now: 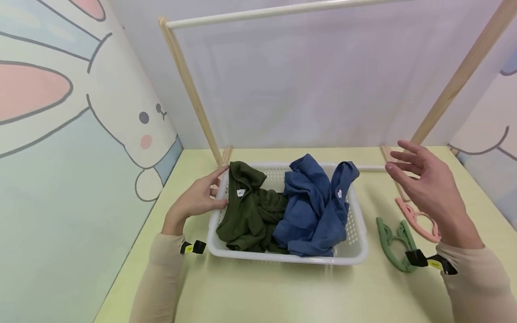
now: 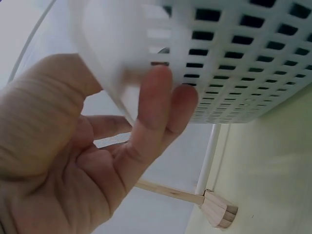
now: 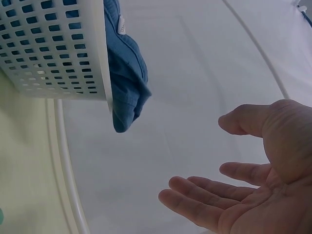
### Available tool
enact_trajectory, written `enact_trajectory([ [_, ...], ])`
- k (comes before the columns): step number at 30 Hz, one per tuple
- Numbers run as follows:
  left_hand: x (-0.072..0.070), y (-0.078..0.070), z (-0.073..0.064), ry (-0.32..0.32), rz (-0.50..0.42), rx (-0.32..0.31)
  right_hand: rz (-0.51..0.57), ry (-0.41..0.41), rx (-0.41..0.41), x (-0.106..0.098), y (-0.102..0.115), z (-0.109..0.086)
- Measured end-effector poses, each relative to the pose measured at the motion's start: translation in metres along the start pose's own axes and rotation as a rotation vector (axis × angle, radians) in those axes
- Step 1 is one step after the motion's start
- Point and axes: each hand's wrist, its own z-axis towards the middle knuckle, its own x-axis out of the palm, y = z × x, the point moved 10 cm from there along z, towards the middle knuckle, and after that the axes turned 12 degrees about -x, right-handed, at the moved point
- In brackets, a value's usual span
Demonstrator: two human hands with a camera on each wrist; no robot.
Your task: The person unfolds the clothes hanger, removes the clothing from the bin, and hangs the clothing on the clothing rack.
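One green garment (image 1: 254, 217), one blue garment (image 1: 308, 213) in a white basket (image 1: 262, 256)

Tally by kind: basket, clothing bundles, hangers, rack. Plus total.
White basket: 1
Clothing bundles: 2 (green bundle, blue bundle)
Hangers: 2 (green hanger, pink hanger)
Rack: 1
Total: 6

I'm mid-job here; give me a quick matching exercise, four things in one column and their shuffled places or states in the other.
1. Blue garment
2. Left hand
3. Green garment
4. Right hand

A. Touching the basket's left end
B. Raised, holding nothing
C. In the basket, toward its right end
D. In the basket, toward its left end

Pairs: 1-C, 2-A, 3-D, 4-B
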Motion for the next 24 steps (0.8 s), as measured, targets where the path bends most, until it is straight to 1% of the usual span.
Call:
enact_trajectory([
  [3,0.000,0.000,0.003,-0.035,-0.014,0.013,-0.010,0.003,0.003,0.001,-0.001,-0.002],
  [8,-0.006,-0.002,0.007,-0.136,-0.052,0.022,-0.003,-0.005,-0.014,-0.001,-0.001,-0.003],
  [12,-0.011,-0.001,0.006,-0.245,-0.004,0.026,0.003,-0.018,-0.022,-0.003,0.000,-0.005],
  [16,-0.015,-0.002,0.004,-0.393,0.057,0.033,0.009,-0.008,-0.013,0.000,0.000,-0.007],
  [18,-0.016,-0.003,0.003,-0.447,0.068,0.033,0.007,-0.001,-0.013,0.001,0.001,-0.008],
  [20,-0.016,-0.005,0.002,-0.484,0.071,0.037,0.000,0.004,-0.017,0.002,0.002,-0.008],
  [24,-0.014,-0.007,0.001,-0.520,0.063,0.035,-0.004,0.007,-0.029,0.002,0.003,-0.009],
])
